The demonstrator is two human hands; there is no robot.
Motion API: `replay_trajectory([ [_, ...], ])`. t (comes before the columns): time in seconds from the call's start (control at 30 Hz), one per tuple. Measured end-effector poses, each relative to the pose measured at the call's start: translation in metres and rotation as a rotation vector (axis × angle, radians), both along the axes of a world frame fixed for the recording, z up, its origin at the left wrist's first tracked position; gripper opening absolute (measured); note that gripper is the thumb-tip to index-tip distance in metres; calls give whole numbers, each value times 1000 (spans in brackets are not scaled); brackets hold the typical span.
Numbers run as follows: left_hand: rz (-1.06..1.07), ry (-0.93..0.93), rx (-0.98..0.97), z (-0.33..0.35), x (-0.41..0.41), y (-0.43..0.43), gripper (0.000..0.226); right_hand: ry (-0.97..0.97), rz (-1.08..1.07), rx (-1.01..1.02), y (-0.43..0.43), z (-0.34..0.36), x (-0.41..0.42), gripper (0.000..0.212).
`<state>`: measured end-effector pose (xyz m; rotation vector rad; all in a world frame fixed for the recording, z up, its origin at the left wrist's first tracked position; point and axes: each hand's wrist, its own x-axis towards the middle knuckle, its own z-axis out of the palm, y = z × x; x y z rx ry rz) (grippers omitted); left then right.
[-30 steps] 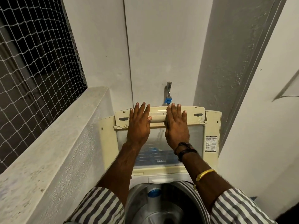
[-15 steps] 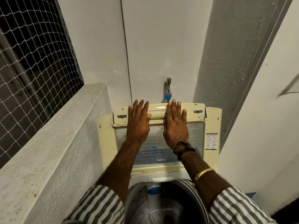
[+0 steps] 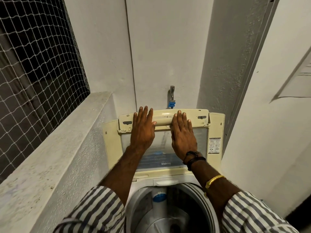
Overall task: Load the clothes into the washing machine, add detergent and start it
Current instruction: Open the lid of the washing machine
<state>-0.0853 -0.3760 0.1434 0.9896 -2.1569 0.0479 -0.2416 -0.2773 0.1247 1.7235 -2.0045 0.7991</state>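
Observation:
The top-loading washing machine stands below me with its cream folding lid (image 3: 213,128) raised upright against the back wall. My left hand (image 3: 143,130) lies flat on the lid's left half, fingers straight and reaching the top handle bar. My right hand (image 3: 182,135) lies flat on the right half, a dark band on its wrist. Under my arms the drum (image 3: 170,214) is open, with a blue-capped piece at its rim. No clothes or detergent are in view.
A water tap (image 3: 172,95) with a blue hose connector sticks out of the wall just above the lid. A concrete ledge (image 3: 55,152) runs along the left under a netted window (image 3: 33,64). White walls close in on the right.
Both hands stay flat on the raised lid; the left has shifted slightly outward along the top edge. The view has tilted a little.

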Motion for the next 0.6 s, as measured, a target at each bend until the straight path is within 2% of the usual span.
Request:
replay_trajectory([
  [0.23,-13,-17,-58,-10,9,34,66,-17,30,11,26,1,13,70],
  [0.4,-144,-36,-87,-12,15,70,67,-17,40,4,46,2,27,68],
  [0.6,-145,-124,-104,-33,29,96,70,17,-4,53,80,-12,38,67],
])
